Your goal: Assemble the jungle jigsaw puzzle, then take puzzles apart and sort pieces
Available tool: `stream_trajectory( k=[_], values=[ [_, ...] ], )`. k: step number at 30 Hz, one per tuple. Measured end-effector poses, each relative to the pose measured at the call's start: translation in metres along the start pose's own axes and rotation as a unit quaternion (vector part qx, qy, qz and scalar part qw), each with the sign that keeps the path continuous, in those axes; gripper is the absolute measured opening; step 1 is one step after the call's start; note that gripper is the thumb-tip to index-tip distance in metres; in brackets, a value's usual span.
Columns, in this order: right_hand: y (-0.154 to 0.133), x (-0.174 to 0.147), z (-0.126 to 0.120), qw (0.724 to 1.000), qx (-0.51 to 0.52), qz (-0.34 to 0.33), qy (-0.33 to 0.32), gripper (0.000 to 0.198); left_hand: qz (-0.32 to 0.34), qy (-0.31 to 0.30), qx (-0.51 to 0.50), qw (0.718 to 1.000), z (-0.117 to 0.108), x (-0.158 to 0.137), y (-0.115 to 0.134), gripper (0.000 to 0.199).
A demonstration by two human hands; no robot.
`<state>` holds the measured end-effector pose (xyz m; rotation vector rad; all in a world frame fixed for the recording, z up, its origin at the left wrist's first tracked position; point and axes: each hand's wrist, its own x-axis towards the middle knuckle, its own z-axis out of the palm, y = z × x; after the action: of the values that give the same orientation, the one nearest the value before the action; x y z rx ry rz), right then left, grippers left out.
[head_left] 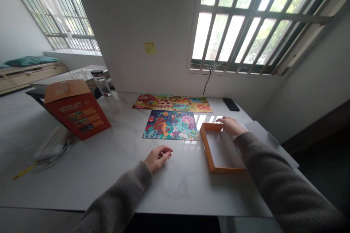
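My left hand (158, 158) rests just above the table in front of the assembled forest-animal puzzle (171, 125). Its fingers are curled toward the thumb, with a small reddish spot at the tips; what they hold, if anything, I cannot make out. At the right, my right hand (231, 125) grips the far rim of a shallow orange box (208, 149) with a white inside, its fingers partly hidden. My right sleeve covers the box's right side. Behind the forest puzzle, two more assembled puzzles, a farm scene (153, 102) and an animal scene (193, 105), lie side by side.
A red-orange puzzle carton (82, 114) stands tilted at the left, near a white power strip with cables (53, 143) and a glass bottle (102, 84). A black phone (231, 104) lies at the back right. White translucent sheets (262, 133) lie beyond the right arm.
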<state>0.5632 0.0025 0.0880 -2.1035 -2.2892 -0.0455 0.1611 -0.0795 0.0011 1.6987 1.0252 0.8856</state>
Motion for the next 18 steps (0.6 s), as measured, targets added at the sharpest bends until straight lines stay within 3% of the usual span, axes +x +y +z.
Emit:
stream_trajectory(
  k=[3,6,10,12,14,18],
  values=[
    [-0.045,-0.028,-0.009,0.995,0.013,-0.05,0.091,0.038,0.033,0.01,0.052,0.998,-0.005,0.004,0.0,0.024],
    [-0.122,-0.073,-0.01,0.976,0.087,-0.154,0.128,0.033,0.078,0.036,0.12,0.989,-0.021,0.02,-0.006,0.02],
    [-0.206,-0.119,0.018,0.939,0.198,-0.248,0.133,0.034,0.06,0.119,0.282,0.95,-0.064,0.06,-0.028,0.021],
    [-0.221,-0.123,0.039,0.93,0.222,-0.26,0.137,0.034,-0.009,0.163,0.355,0.921,-0.09,0.085,-0.039,0.024],
    [-0.221,-0.117,0.058,0.924,0.232,-0.264,0.149,0.035,-0.107,0.164,0.388,0.901,-0.114,0.11,-0.048,0.026],
    [-0.213,-0.107,0.078,0.915,0.268,-0.271,0.134,0.039,-0.181,0.162,0.393,0.887,-0.141,0.159,-0.053,0.036]
  ],
)
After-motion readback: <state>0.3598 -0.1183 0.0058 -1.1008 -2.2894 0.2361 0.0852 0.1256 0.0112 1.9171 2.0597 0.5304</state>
